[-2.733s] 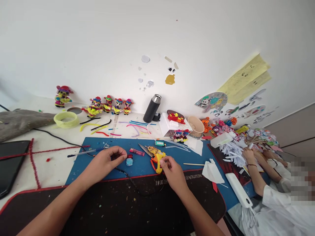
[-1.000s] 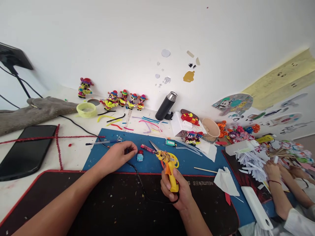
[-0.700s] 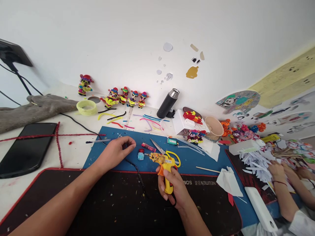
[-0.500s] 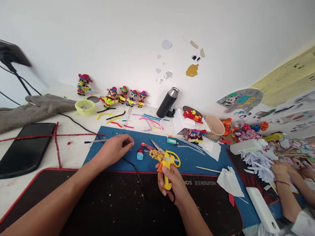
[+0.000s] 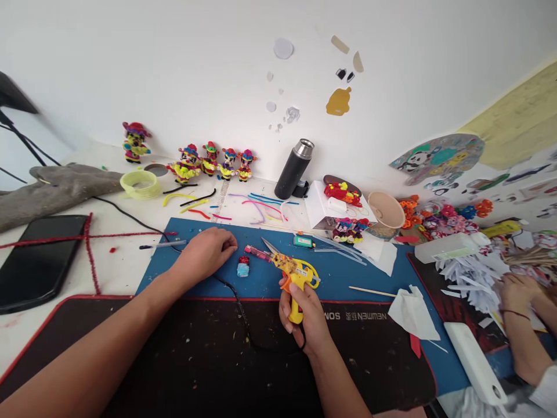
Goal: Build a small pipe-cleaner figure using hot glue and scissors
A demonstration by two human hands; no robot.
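Note:
My right hand (image 5: 304, 310) is wrapped round the handle of a yellow glue gun (image 5: 296, 284), whose messy nozzle points up and left, close to a pink lighter (image 5: 257, 253). Above the blue mat (image 5: 195, 229), my left hand (image 5: 211, 252) has its fingers curled together; anything between the fingertips is too small to make out. Between the hands lies a small red and light-blue piece (image 5: 242, 267). Open scissors (image 5: 270, 246) rest behind the nozzle. A pen (image 5: 163, 245) lies left of my left hand, and a green box (image 5: 303, 240) sits behind the gun.
Small figures (image 5: 227, 164) stand by the wall behind coloured stems (image 5: 261, 203). A black flask (image 5: 295, 168) leans there. A black cord (image 5: 239, 307) crosses the dark mat (image 5: 195, 360). At the right are tissue (image 5: 413, 313) and another person's hands (image 5: 517, 293).
The glue gun's nozzle has swung up and slightly right, closer to the pink lighter. My left hand stays curled in nearly the same place. The camera view has shifted slightly.

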